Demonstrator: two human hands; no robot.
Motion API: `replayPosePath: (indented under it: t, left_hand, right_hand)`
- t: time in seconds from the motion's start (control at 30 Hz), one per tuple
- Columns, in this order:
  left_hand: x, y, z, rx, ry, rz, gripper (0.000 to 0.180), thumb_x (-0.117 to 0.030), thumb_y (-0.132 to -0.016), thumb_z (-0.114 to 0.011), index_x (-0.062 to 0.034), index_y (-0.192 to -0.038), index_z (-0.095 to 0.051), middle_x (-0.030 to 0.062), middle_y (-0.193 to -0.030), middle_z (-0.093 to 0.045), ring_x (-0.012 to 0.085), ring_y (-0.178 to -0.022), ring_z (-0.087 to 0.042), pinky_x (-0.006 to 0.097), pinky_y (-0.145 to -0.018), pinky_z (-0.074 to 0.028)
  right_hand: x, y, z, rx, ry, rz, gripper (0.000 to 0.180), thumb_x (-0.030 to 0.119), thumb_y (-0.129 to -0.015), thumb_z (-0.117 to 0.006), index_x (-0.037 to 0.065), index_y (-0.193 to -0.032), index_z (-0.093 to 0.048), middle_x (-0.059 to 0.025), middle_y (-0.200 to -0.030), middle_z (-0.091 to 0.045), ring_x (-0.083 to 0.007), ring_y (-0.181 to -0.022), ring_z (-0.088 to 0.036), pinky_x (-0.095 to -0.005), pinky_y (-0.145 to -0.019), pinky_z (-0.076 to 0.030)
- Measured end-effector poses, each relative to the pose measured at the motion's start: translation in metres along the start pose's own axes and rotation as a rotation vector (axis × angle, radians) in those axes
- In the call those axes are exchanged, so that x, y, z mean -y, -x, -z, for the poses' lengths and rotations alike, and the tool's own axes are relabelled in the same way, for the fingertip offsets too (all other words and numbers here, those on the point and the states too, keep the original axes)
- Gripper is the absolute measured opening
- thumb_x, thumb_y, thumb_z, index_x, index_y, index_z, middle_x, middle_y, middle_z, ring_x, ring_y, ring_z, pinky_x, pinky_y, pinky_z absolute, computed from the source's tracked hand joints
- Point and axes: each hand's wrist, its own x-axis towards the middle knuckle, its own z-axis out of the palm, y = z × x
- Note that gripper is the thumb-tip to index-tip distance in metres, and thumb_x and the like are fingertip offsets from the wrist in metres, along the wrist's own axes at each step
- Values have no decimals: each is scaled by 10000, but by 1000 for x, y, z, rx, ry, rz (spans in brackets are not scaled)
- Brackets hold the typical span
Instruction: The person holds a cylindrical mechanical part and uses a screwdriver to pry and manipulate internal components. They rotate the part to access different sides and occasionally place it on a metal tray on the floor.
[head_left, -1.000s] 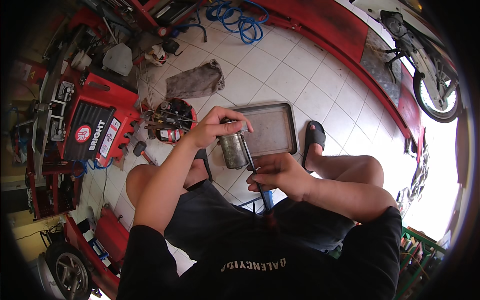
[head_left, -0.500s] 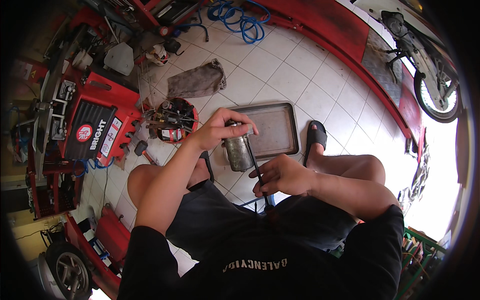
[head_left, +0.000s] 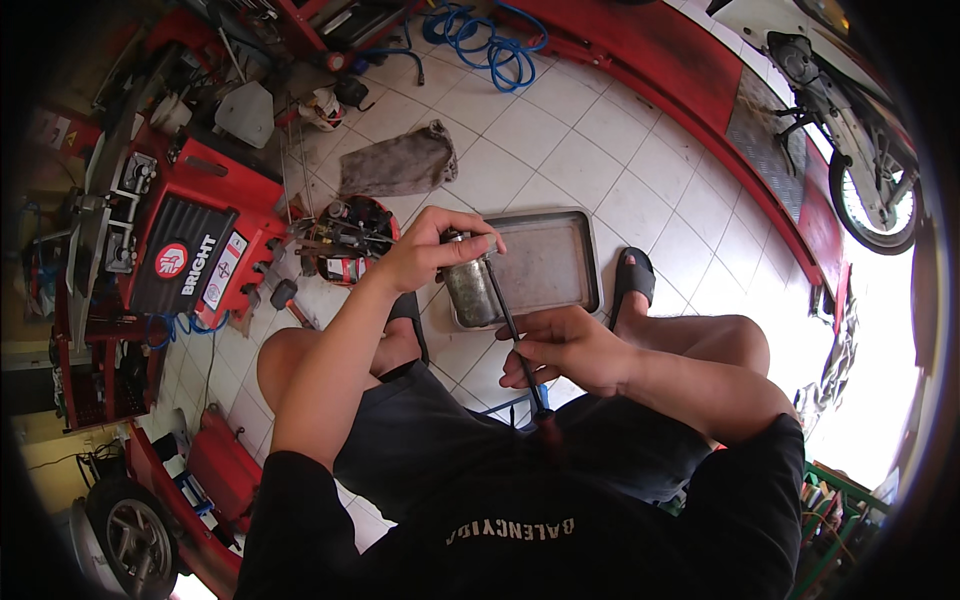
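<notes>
My left hand (head_left: 428, 252) is wrapped round the upper end of a grimy metal cylinder (head_left: 472, 295), which looks like a small motor housing. Its lower end tilts slightly toward me. In my right hand (head_left: 582, 350) is a long screwdriver (head_left: 549, 430), its thin dark shaft pinched between the fingers and its dark red handle hanging below, near my lap. The shaft runs up along the cylinder's right side to its top end, by my left fingertips. Those fingertips hide exactly where the tip sits. Behind the cylinder lies a shallow metal tray (head_left: 545, 262) on the tiles.
A round red tub (head_left: 390, 212) of tools stands left of the tray, with a mallet (head_left: 286, 292) nearby. A dirty grey cloth (head_left: 398, 165) lies beyond. Farther off are a blue coiled hose (head_left: 470, 38), a red machine (head_left: 190, 235) and a motorcycle (head_left: 855, 130) at far right.
The cylinder has risen slightly, moved left and tilted. The screwdriver's handle shows more now, and my right fingers have shifted on the shaft.
</notes>
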Motion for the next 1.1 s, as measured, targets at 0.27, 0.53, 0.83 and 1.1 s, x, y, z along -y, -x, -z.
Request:
replayPosePath:
  t: [0.27, 0.53, 0.83, 1.1]
  left_hand:
    - [7, -3, -6, 43, 30, -5, 282, -247, -938, -687, 21, -996, -753, 64, -979, -735, 106, -893, -613, 268, -821, -468]
    - [8, -6, -12, 73, 18, 28, 284, -260, -929, -691, 9, -986, -758, 54, -963, -734, 113, -903, -620, 271, -838, -471]
    - [12, -8, -20, 78, -3, -4, 356, -313, -912, -679, 27, -992, -750, 79, -914, -703, 136, -870, -585, 277, -793, -426]
    - [27, -6, -19, 4, 81, 118, 298, -272, -878, -751, 15, -956, -742, 37, -859, -703, 106, -819, -607, 267, -771, -470]
  right_hand:
    - [-16, -1, -2, -162, 166, 100, 415, 38, -954, -674, -155, -1292, -527, -170, -988, -688, -252, -952, -732, -314, -828, -618]
    - [-18, 1, -2, -166, 82, 95, 451, 85, -905, -751, -148, -1248, -576, -146, -959, -693, -192, -898, -708, -298, -813, -594]
    - [-24, -1, -1, -217, 135, 70, 354, 81, -971, -660, -117, -1256, -590, -131, -968, -696, -185, -921, -700, -315, -828, -591]
    - [-17, -2, 1, -219, -61, 60, 341, 94, -1034, -563, -101, -1300, -474, -190, -1015, -683, -283, -957, -715, -387, -877, -609]
